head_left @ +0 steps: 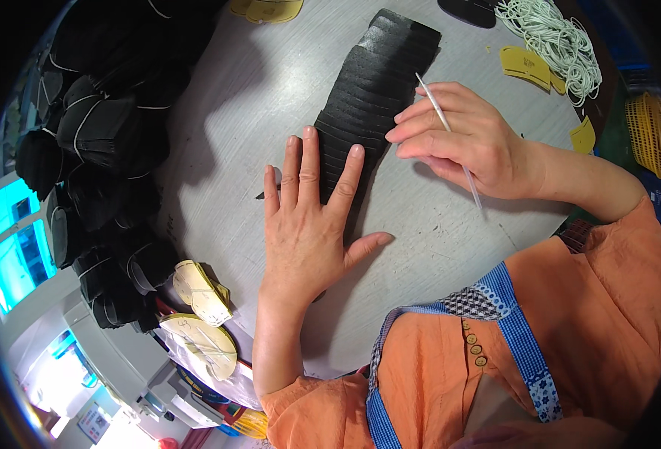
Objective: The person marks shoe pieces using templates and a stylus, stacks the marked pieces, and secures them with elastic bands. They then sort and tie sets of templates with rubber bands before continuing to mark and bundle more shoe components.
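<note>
A long row of overlapping black sheet pieces [379,82] runs across the table, fanned like shingles so that only a narrow strip of each shows. My left hand [304,224] lies flat over the near part of the row, fingers spread and thumb out to the right, covering some of the pieces. Just right of the row, my right hand [487,142] pinches a thin white pen [441,111]. Its upper tip points toward the row's right edge, and the other end sticks out below the palm. Whether the tip touches a piece, I cannot tell.
The pale table [225,142] has tied bundles of black pieces [102,127] heaped along its left side. Yellow card templates [525,66] and a tangle of white cord [551,37] lie far right. More pale templates [199,344] sit near left. A yellow basket [648,138] stands beyond the right edge.
</note>
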A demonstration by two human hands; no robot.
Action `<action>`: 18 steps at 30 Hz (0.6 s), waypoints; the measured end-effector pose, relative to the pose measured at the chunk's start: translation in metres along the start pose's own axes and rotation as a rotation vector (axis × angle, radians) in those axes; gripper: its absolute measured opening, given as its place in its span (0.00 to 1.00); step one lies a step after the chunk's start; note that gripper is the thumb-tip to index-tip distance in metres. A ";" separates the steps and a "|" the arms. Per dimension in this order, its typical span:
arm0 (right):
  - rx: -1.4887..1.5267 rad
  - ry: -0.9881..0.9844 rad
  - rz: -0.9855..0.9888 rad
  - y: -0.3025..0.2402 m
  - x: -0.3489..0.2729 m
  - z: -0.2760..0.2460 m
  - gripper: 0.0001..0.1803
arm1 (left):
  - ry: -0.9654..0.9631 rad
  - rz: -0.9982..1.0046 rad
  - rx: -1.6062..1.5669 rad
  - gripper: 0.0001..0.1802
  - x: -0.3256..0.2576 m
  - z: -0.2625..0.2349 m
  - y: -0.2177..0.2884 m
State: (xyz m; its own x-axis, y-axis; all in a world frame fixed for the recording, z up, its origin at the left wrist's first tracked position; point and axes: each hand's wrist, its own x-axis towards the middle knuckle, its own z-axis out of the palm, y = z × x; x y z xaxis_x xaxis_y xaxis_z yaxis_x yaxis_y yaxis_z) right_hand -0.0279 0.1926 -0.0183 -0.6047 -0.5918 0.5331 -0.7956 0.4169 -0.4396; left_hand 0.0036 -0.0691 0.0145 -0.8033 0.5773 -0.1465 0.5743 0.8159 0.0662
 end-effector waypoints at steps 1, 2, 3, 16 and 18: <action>-0.005 -0.004 -0.006 -0.001 0.002 0.001 0.19 | 0.010 0.023 -0.031 0.56 0.001 -0.004 0.000; -0.007 -0.005 -0.009 -0.001 0.003 0.002 0.19 | 0.020 0.044 -0.064 0.55 0.001 -0.007 0.002; -0.033 0.011 -0.015 0.000 0.005 0.004 0.18 | 0.023 0.043 -0.064 0.55 0.004 -0.008 0.003; -0.018 0.080 -0.065 -0.010 0.012 -0.002 0.15 | 0.553 -0.050 -0.360 0.52 -0.027 -0.036 -0.035; 0.004 0.028 0.006 -0.007 -0.003 -0.001 0.14 | 0.750 -0.143 -0.498 0.45 -0.028 -0.011 -0.053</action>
State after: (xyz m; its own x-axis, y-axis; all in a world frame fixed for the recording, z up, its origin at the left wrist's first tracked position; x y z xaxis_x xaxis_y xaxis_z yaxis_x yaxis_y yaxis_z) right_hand -0.0201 0.1920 -0.0163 -0.6104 -0.5693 0.5507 -0.7917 0.4177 -0.4458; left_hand -0.0063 -0.1286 0.0261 -0.8536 0.1959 0.4827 0.4664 0.7002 0.5406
